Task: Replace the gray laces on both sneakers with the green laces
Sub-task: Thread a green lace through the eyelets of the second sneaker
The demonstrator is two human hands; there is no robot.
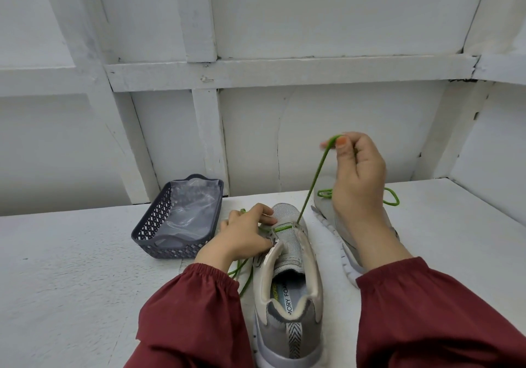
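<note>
Near shoe: a gray mesh sneaker point(287, 282) with a beige collar stands upright in the middle of the white table point(71, 253), heel toward the camera, toe pointing away.
Lace on it: a thin green lace point(315, 179) crosses the tongue as one short bar at the eyelets nearest to the toe. From the right eyelet it goes up in a tight line to the right hand; another part lies loose on the table, left of the sneaker.
Right hand point(358, 179): raised above the table, it pinches the thin green lace between the thumb and the forefinger; the other fingers are curled in.
Left hand point(244, 234): it rests on the left side of the gray mesh sneaker, with curled fingers that grip the edge of the eyelet row (I cannot tell if it pinches the lace too).
Other shoe: a second gray sneaker point(324, 208) lies on its side just to the right, its white sole turned toward the near shoe, partly hidden behind the right hand. Green loops point(392, 199) show at it.
Basket: a dark gray plastic basket point(153, 225) with lattice walls stands left of the shoes, near the wall, with a clear plastic bag point(190, 208) inside.
Sleeves: both arms wear dark red sleeves point(193, 310) with elastic cuffs.
</note>
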